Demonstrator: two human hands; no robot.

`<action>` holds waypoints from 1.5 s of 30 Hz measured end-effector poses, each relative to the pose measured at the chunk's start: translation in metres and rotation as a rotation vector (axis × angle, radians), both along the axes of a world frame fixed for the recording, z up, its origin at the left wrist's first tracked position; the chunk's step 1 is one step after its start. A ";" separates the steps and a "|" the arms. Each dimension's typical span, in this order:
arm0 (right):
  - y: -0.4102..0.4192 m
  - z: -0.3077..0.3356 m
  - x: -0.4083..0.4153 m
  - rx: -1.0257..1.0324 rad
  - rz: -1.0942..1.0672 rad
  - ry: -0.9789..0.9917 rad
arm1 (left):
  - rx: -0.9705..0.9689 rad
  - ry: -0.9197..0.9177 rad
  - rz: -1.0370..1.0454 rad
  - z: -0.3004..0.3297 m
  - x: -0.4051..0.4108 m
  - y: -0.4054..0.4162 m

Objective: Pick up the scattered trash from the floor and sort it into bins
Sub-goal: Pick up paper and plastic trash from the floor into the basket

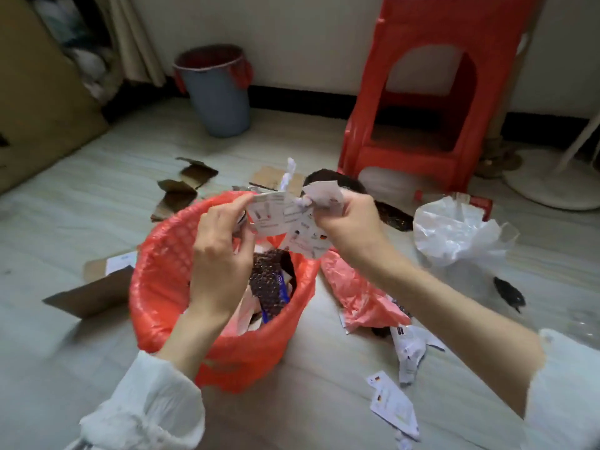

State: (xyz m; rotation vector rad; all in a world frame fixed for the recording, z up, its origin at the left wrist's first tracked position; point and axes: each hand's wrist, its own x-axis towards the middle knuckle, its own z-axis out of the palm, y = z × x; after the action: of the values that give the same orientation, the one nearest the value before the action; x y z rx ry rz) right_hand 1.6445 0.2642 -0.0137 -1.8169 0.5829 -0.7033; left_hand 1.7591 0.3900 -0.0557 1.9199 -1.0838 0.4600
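Here, both hands hold printed paper above the red-lined bin.
Left hand (pixel 220 258) pinches one edge of the printed paper (pixel 285 222); right hand (pixel 347 219) grips the crumpled other end, fingers curled round it. Paper hangs over the red-lined bin (pixel 162 271), which already holds wrappers. More paper scraps (pixel 393 404) lie on the floor (pixel 308 401) at right; possibly cardboard pieces (pixel 181 190) behind, blurred.

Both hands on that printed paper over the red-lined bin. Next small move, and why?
Probably let go and drop it in. The left hand and right hand both pinch the printed paper directly above the open mouth of the red-lined bin, which already holds similar scraps, so it should fall straight in. More paper still lies on the floor.
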 end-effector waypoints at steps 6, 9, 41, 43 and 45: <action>0.035 -0.059 0.036 -0.468 0.309 0.377 | 0.550 0.231 0.216 -0.044 0.028 0.052; 0.042 -0.075 0.021 -0.735 0.366 0.419 | 0.583 0.161 0.272 -0.055 0.022 0.068; -0.037 -0.161 -0.136 -0.621 -0.131 0.558 | 0.219 -0.344 -0.328 -0.084 -0.039 -0.055; -0.029 -0.183 -0.168 -0.500 -0.217 0.608 | 0.261 -0.355 -0.507 -0.105 -0.074 -0.054; -0.020 -0.206 -0.203 -0.387 -0.312 0.683 | 0.410 -0.376 -0.676 -0.133 -0.104 -0.048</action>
State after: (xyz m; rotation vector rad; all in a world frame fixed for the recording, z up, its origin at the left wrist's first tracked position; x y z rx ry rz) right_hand 1.4418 0.2445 -0.2202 -2.3674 1.2688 -0.3937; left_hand 1.6548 0.3419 -0.1892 1.6794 -2.1054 0.2213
